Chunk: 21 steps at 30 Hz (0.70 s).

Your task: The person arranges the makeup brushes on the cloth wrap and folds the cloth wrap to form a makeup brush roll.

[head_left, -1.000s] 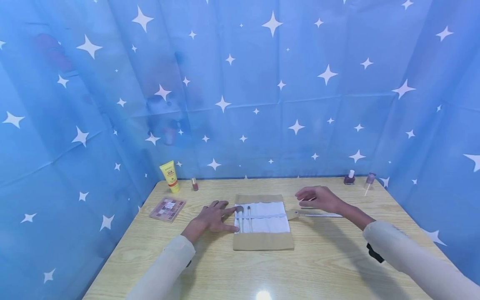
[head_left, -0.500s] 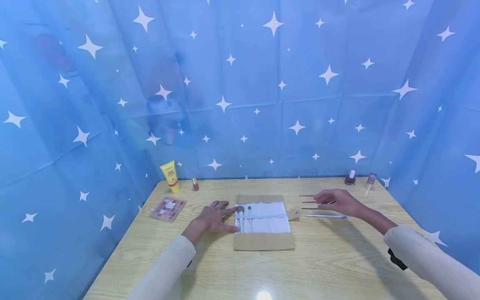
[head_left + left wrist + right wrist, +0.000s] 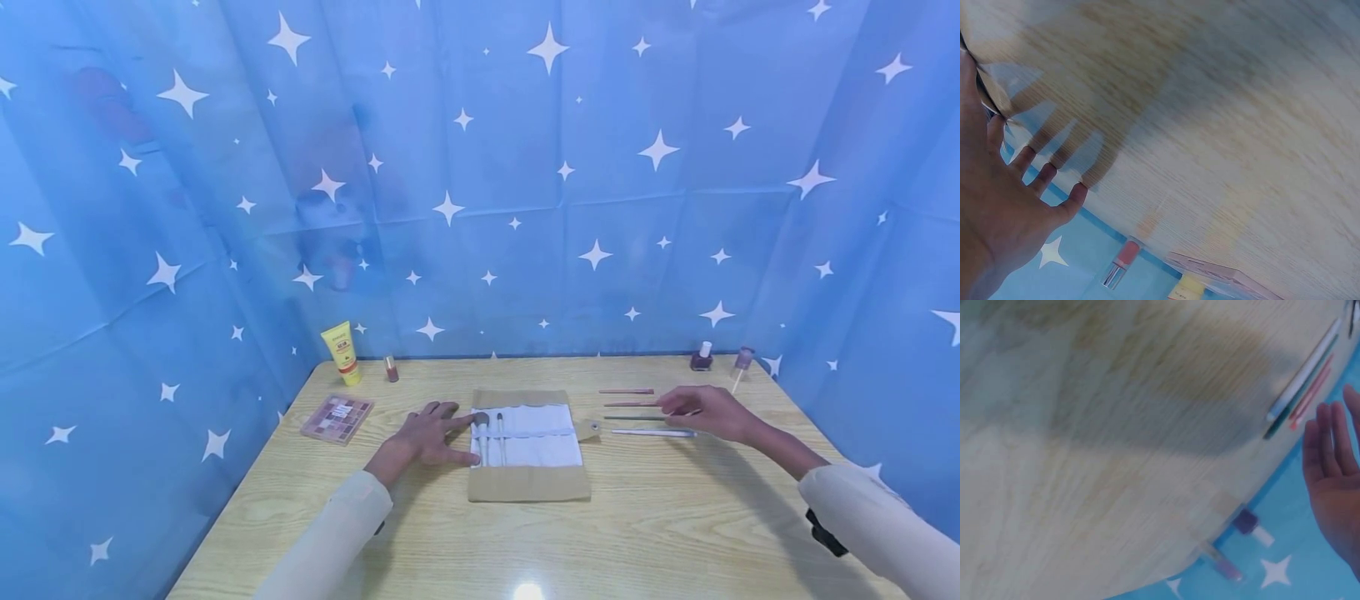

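Observation:
In the head view, an unrolled tan fabric brush roll (image 3: 528, 483) with a white lining lies mid-table. Two makeup brushes, a fluffy one (image 3: 483, 442) and a thin one (image 3: 501, 442), sit in its left slots. My left hand (image 3: 431, 437) rests at the roll's left edge, fingers spread. To the right of the roll lie a white stick (image 3: 652, 432), a dark green one (image 3: 633, 417) and two pinkish ones (image 3: 626, 392), roughly parallel; their tips are too small to identify. My right hand (image 3: 705, 412) hovers by their right ends; its fingers (image 3: 1329, 444) look straight and hold nothing.
A yellow tube (image 3: 341, 353), a small lip-colour bottle (image 3: 391, 369) and an eyeshadow palette (image 3: 337, 418) are at the back left. A dark nail polish bottle (image 3: 701, 357) and a purple-topped item (image 3: 742, 360) stand back right. Star-patterned blue curtain (image 3: 480, 167) borders the table.
My right hand has moved right, from beside the roll's flap to the far ends of the loose sticks, uncovering them. The left hand has stayed in place on the roll.

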Each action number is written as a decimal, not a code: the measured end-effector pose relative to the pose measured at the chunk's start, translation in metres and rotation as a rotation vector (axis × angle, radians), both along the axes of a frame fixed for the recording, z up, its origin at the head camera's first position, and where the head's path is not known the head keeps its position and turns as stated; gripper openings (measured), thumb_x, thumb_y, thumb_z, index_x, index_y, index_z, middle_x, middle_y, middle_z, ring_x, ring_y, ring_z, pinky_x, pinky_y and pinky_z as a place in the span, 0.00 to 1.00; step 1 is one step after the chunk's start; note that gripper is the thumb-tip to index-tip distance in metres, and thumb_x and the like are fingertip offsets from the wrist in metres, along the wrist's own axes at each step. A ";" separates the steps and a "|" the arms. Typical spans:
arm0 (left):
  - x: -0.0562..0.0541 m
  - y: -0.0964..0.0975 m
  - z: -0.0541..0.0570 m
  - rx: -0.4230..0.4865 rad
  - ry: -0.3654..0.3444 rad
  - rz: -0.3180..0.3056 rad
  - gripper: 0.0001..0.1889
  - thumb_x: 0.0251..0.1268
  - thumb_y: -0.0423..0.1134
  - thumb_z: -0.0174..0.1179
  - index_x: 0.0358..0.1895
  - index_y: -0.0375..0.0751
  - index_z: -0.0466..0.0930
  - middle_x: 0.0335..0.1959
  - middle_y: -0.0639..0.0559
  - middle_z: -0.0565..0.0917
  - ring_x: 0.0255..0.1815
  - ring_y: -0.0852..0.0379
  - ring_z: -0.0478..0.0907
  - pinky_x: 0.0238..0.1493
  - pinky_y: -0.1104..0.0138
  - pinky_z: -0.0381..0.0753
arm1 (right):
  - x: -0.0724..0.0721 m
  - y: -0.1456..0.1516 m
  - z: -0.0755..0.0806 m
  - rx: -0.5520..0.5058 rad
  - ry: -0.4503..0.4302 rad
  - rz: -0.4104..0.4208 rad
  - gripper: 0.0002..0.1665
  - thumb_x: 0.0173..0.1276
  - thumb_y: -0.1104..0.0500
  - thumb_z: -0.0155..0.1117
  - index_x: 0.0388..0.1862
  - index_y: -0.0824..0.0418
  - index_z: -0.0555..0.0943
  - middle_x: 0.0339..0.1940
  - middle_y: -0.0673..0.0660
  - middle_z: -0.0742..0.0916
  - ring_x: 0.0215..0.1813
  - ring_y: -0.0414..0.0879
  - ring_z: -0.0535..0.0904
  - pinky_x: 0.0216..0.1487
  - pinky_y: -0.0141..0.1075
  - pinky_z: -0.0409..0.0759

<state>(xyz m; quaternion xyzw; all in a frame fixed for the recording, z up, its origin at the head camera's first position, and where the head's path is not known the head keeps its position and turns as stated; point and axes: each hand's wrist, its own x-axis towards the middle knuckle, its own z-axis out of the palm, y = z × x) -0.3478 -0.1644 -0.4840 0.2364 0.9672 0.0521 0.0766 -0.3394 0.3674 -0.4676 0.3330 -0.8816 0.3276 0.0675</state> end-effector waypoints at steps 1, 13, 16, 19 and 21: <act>0.000 0.000 0.000 -0.001 -0.001 0.001 0.48 0.60 0.81 0.55 0.81 0.66 0.61 0.83 0.47 0.59 0.83 0.40 0.53 0.76 0.40 0.60 | 0.000 0.003 -0.002 0.010 0.004 -0.007 0.16 0.66 0.69 0.73 0.51 0.74 0.83 0.41 0.68 0.90 0.41 0.51 0.90 0.40 0.36 0.88; -0.001 0.000 -0.002 -0.018 0.006 0.001 0.48 0.59 0.82 0.54 0.81 0.67 0.61 0.83 0.47 0.59 0.83 0.40 0.53 0.76 0.40 0.60 | 0.003 0.028 -0.024 0.008 -0.016 -0.050 0.15 0.63 0.67 0.76 0.46 0.74 0.85 0.37 0.62 0.92 0.38 0.39 0.89 0.38 0.33 0.87; -0.001 0.000 -0.002 -0.016 0.006 0.004 0.48 0.59 0.82 0.54 0.81 0.67 0.61 0.83 0.47 0.59 0.83 0.40 0.53 0.76 0.40 0.60 | 0.005 0.029 -0.028 0.025 -0.014 -0.075 0.15 0.62 0.66 0.78 0.45 0.72 0.87 0.36 0.60 0.92 0.38 0.38 0.88 0.38 0.32 0.86; -0.001 0.000 -0.002 -0.017 0.009 0.002 0.48 0.59 0.82 0.54 0.81 0.67 0.61 0.83 0.47 0.59 0.83 0.40 0.53 0.76 0.40 0.60 | 0.006 0.030 -0.029 0.043 -0.025 -0.093 0.13 0.63 0.65 0.77 0.44 0.70 0.87 0.37 0.59 0.92 0.38 0.35 0.87 0.38 0.31 0.85; -0.002 0.000 -0.003 -0.018 0.010 0.000 0.48 0.59 0.82 0.54 0.81 0.67 0.61 0.83 0.47 0.59 0.83 0.40 0.53 0.76 0.40 0.61 | 0.007 0.030 -0.029 0.056 -0.027 -0.107 0.12 0.64 0.65 0.77 0.44 0.69 0.88 0.37 0.58 0.92 0.38 0.34 0.86 0.37 0.30 0.85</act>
